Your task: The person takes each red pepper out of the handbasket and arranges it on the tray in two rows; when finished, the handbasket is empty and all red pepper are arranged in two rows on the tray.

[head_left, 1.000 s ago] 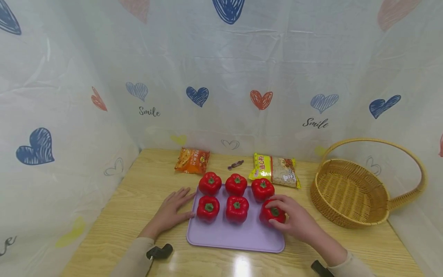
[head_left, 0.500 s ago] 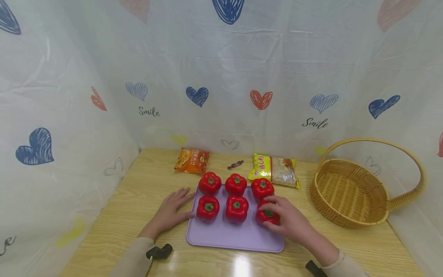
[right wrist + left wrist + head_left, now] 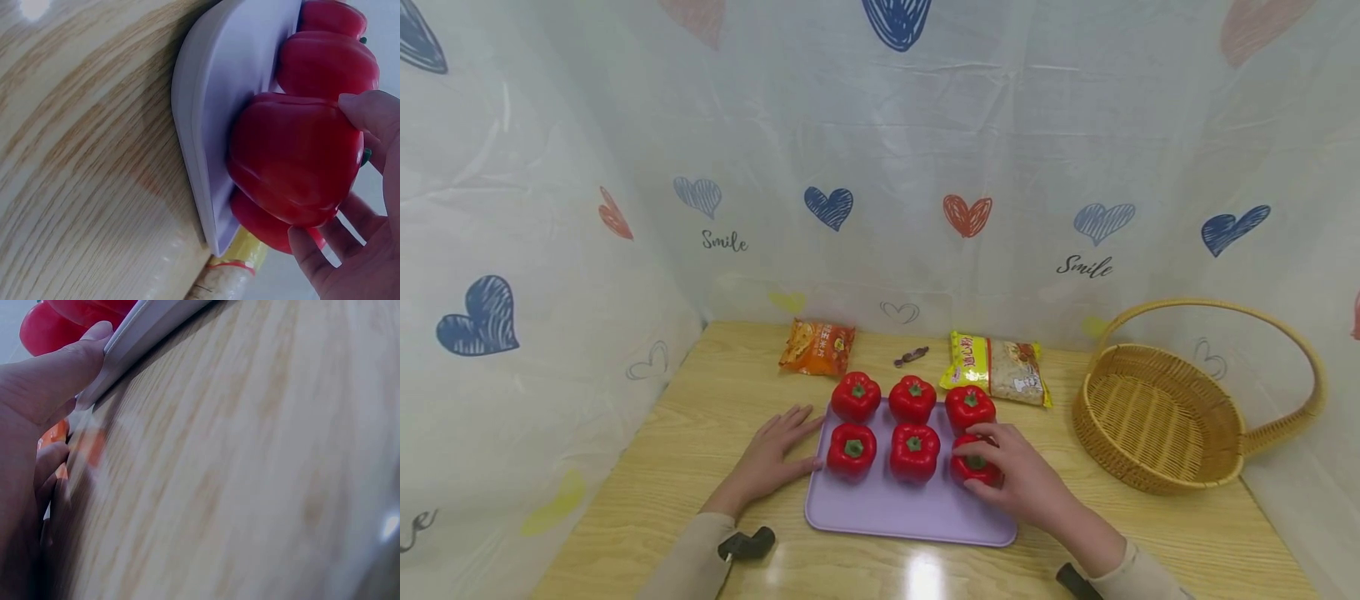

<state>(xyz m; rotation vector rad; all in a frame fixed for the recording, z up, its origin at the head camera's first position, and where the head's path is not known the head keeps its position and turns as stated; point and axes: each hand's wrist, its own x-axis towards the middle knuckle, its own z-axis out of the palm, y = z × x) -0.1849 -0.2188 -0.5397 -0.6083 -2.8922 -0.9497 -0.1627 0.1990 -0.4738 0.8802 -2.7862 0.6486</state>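
Observation:
Two rows of red bell peppers with green stems stand on a lilac tray (image 3: 910, 512). My right hand (image 3: 1026, 479) grips the front-right bell pepper (image 3: 294, 159) from above, thumb on one side and fingers on the other. That pepper sits on the tray's right part, and the hand partly covers it in the head view. To its left is the front-middle bell pepper (image 3: 914, 454). Behind it is the back-right bell pepper (image 3: 969, 407). My left hand (image 3: 773, 458) lies with fingers extended at the tray's left edge; its thumb (image 3: 69, 372) touches the rim.
An orange snack bag (image 3: 817, 347), a small wrapped candy (image 3: 912, 357) and a yellow-ended food packet (image 3: 997, 368) lie behind the tray. On the right stands a wicker basket (image 3: 1157, 417) with a tall handle. A heart-printed curtain (image 3: 880, 250) hangs behind the table.
My right hand has moved left with the front-right bell pepper, bringing it closer to the middle one. The left hand and the tray have stayed in place.

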